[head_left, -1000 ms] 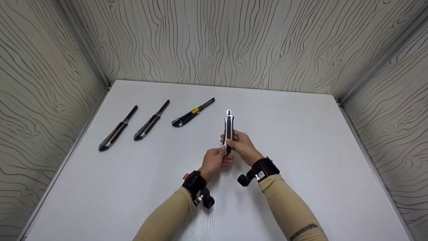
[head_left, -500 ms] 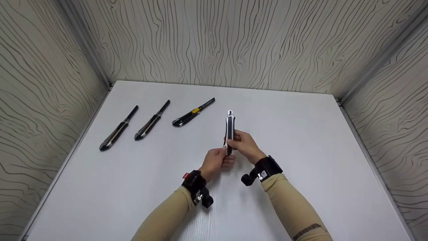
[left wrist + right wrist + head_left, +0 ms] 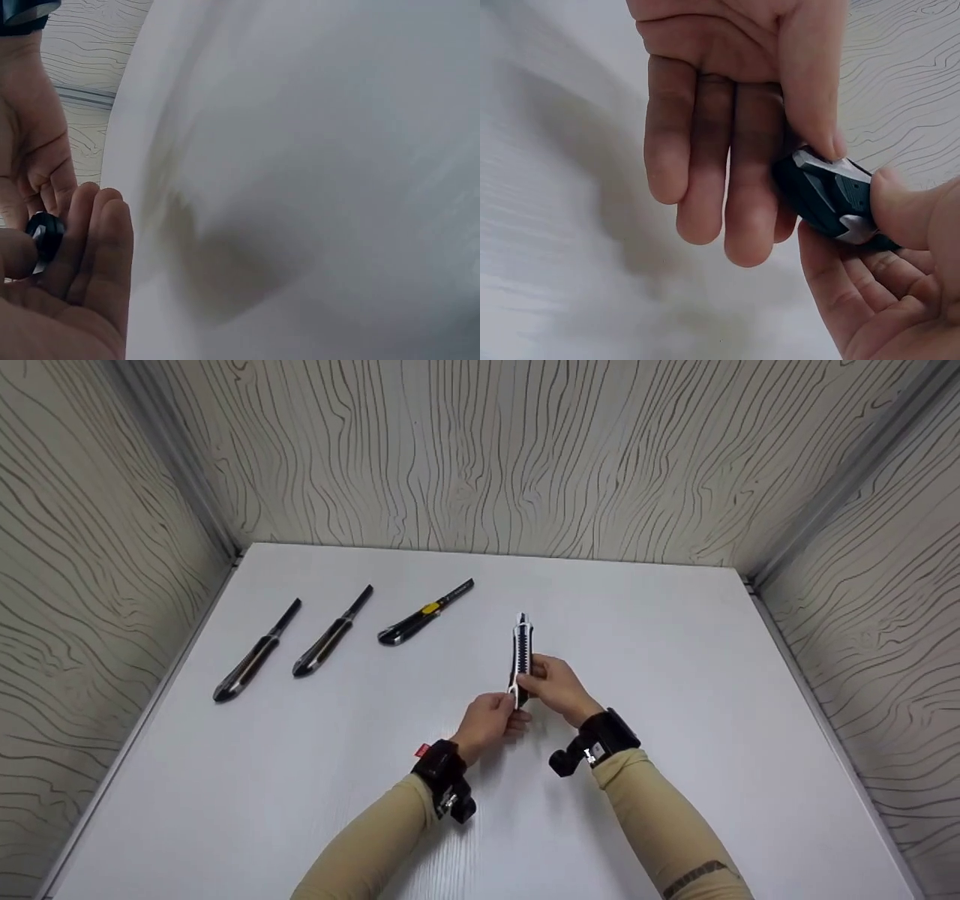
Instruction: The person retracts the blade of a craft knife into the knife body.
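Note:
Both hands hold one black-and-silver snap-off utility knife (image 3: 523,649), its silver tip pointing to the back of the table. Low on the handle, my left hand (image 3: 484,725) pinches the butt end between thumb and fingers. My right hand (image 3: 559,686) grips the handle a little higher, with its thumb on top. In the right wrist view the dark butt of the knife (image 3: 825,196) shows between both thumbs and fingers, while other right fingers (image 3: 750,217) extend past it. The left wrist view shows only the knife's end (image 3: 46,234).
Three more utility knives lie on the white table (image 3: 225,780) to the left: a dark one at far left (image 3: 255,656), a similar one beside it (image 3: 330,637), and one with a yellow slider (image 3: 427,611). Wood-grain patterned panels (image 3: 465,457) enclose the table's back and sides.
The held utility knife and right hand have shifted slightly right, and the knife has tipped a little. Both hands keep their hold. The head view has moved slightly.

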### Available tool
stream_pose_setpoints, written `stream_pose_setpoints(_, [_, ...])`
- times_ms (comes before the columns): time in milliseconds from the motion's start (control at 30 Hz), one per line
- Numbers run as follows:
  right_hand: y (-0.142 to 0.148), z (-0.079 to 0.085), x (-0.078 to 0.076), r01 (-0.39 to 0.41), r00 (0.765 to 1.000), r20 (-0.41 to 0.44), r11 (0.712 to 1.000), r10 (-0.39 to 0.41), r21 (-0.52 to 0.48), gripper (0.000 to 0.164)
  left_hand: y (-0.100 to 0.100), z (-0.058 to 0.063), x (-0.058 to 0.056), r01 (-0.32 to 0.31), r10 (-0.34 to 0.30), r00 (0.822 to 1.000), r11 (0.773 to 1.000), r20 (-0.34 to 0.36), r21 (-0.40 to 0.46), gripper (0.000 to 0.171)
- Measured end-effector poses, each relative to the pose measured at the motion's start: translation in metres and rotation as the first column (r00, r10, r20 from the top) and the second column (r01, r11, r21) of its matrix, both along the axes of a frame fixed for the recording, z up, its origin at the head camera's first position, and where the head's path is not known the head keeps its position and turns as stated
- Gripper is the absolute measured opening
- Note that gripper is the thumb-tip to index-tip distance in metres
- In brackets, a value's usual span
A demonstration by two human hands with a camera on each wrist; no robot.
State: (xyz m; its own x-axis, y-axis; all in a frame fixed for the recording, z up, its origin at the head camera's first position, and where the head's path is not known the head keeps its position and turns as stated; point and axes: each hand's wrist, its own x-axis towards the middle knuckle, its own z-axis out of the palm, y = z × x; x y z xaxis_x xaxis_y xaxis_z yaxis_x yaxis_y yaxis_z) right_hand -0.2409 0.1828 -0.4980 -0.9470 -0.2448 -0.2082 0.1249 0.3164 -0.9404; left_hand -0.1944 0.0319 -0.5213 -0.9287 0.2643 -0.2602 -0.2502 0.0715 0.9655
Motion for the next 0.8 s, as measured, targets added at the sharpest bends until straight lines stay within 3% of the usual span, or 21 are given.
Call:
stream_pose_setpoints(333, [0.017, -0.003, -0.001, 0.038, 0.999, 0.03, 0.999, -0.039, 0.021, 0.043, 0.009, 0.0, -0.003, 0.038, -0.04, 0.999, 0.996, -0.025, -0.076, 0.032])
stream_pose_setpoints(567, [0.033, -0.001, 0.001, 0.057, 0.997, 0.046, 0.998, -0.059, 0.038, 0.044, 0.022, 0.002, -0.008, 0.057, -0.072, 0.993, 0.985, -0.091, -0.16, 0.027])
stream_pose_setpoints(800, [0.053, 0.001, 0.002, 0.099, 0.994, 0.043, 0.992, -0.102, 0.073, 0.052, 0.043, 0.004, -0.013, 0.074, -0.092, 0.993, 0.974, -0.075, -0.215, 0.026])
